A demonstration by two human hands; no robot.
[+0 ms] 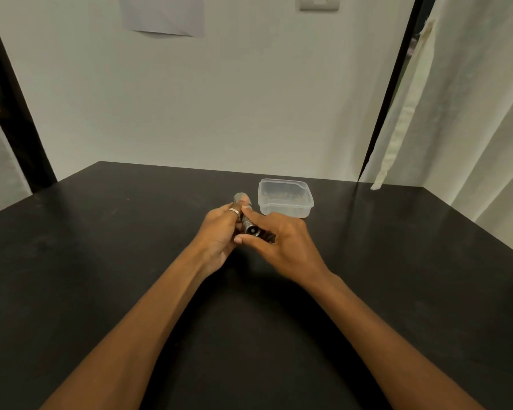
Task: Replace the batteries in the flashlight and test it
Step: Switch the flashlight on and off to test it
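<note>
A small silver flashlight (247, 221) is held over the middle of the black table (101, 261), its head pointing away from me and its tail end facing the camera. My left hand (219, 238), with a ring on one finger, grips the barrel from the left. My right hand (282, 247) pinches the near tail end between forefinger and thumb. Fingers hide most of the barrel. No loose batteries are visible.
A clear plastic container (285, 198) stands just beyond my right hand, with small items inside that are too blurred to tell. White wall behind, black posts at both sides, a curtain (471, 113) on the right.
</note>
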